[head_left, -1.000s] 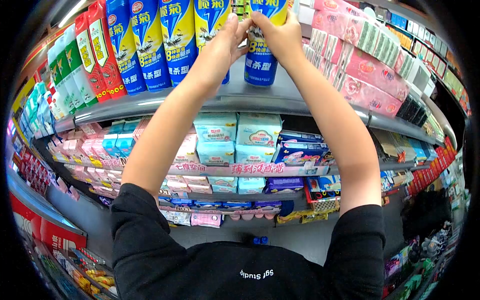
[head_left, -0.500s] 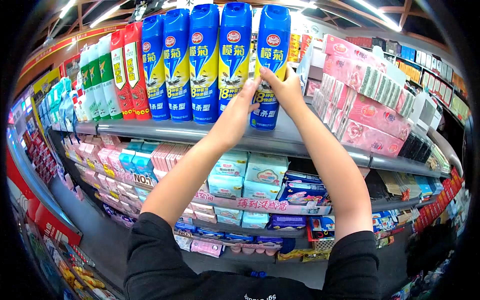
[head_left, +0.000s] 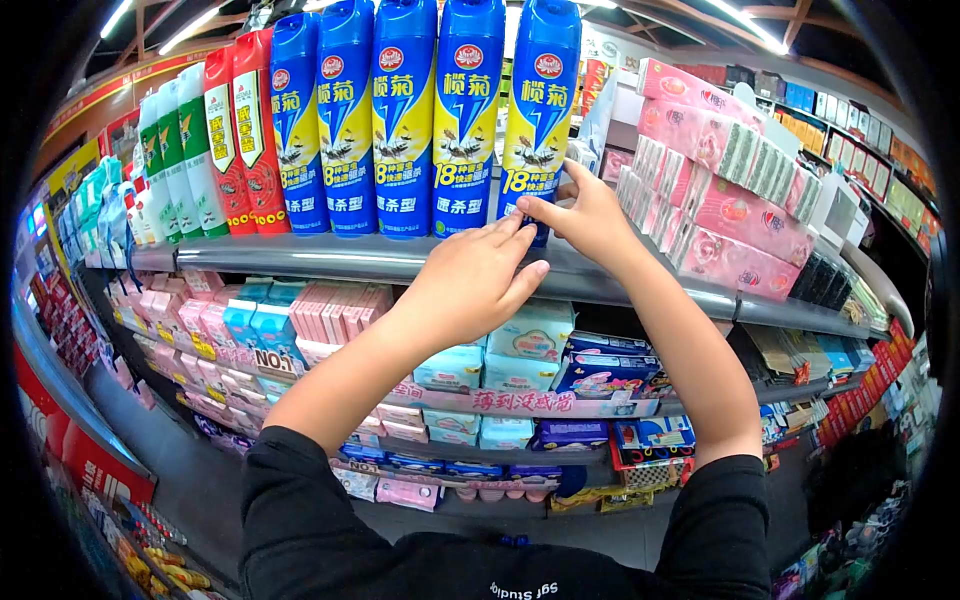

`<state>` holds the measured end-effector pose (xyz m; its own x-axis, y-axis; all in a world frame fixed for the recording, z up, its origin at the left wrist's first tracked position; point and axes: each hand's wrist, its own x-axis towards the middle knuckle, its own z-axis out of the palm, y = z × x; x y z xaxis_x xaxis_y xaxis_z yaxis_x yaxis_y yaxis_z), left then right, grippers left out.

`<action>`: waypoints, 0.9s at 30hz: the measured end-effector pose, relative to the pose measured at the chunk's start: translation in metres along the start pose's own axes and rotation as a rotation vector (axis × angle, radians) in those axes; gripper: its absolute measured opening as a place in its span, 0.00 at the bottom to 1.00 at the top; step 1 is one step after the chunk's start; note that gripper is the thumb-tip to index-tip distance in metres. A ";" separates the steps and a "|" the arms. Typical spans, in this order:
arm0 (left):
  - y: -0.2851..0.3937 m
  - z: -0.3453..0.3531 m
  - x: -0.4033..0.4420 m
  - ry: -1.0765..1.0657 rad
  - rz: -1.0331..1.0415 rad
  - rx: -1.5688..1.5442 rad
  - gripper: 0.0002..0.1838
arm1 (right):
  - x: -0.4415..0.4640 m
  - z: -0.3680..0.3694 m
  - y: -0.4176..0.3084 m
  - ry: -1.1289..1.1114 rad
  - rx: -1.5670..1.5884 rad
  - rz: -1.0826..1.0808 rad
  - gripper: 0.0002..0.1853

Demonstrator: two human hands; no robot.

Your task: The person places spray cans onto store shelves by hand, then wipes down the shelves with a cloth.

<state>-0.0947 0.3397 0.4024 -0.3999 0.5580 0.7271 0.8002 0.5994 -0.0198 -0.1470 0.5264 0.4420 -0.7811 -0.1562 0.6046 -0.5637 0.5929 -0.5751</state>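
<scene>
A row of blue-and-yellow insecticide spray cans stands upright on the top shelf (head_left: 330,262). At its right end is one spray can (head_left: 540,110), with my right hand (head_left: 596,222) around its lower right side, thumb in front and fingers partly hidden at the side. My left hand (head_left: 470,285) is open at the shelf edge, fingers stretched toward the base of that can, their tips at its lower front. Just left of it stands another blue can (head_left: 466,120), a narrow gap between the two.
Red spray cans (head_left: 262,150) and green-and-white cans (head_left: 200,150) continue the row to the left. Stacked pink tissue packs (head_left: 745,220) stand to the right of my right hand. Below, lower shelves hold packaged paper goods (head_left: 525,340). A red box-like display (head_left: 100,450) is at lower left.
Both hands have slid down toward the base of the end can. That can now stands closer in line with the others. The view has shifted slightly.
</scene>
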 end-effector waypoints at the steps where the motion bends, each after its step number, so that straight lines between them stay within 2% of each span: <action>1: 0.000 0.000 0.000 -0.007 -0.005 0.022 0.27 | 0.000 0.001 0.000 0.004 -0.003 0.004 0.37; 10: -0.007 0.003 -0.005 0.025 0.029 0.041 0.27 | 0.004 0.005 0.001 -0.018 -0.031 -0.028 0.34; 20: -0.010 0.005 -0.010 0.014 0.030 0.069 0.27 | 0.003 0.008 0.001 0.002 0.012 -0.035 0.37; 22: -0.007 0.005 -0.012 0.113 0.077 0.099 0.20 | 0.002 0.008 0.001 0.001 0.002 -0.018 0.38; 23: -0.008 0.005 -0.017 0.108 0.074 0.098 0.20 | -0.003 0.008 0.002 -0.002 0.006 -0.014 0.38; 25: -0.006 0.004 -0.036 0.290 0.292 -0.101 0.13 | -0.024 0.007 0.006 0.284 -0.004 -0.118 0.37; 26: 0.003 0.004 -0.050 0.361 0.285 -0.136 0.11 | -0.042 0.005 0.003 0.346 0.133 -0.185 0.29; 27: 0.005 0.011 -0.071 0.330 0.258 -0.235 0.13 | -0.065 -0.001 0.009 0.393 0.037 -0.291 0.25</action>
<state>-0.0671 0.3094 0.3426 -0.0427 0.4365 0.8987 0.9493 0.2980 -0.0997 -0.1008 0.5426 0.3976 -0.4335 0.0029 0.9012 -0.7579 0.5398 -0.3663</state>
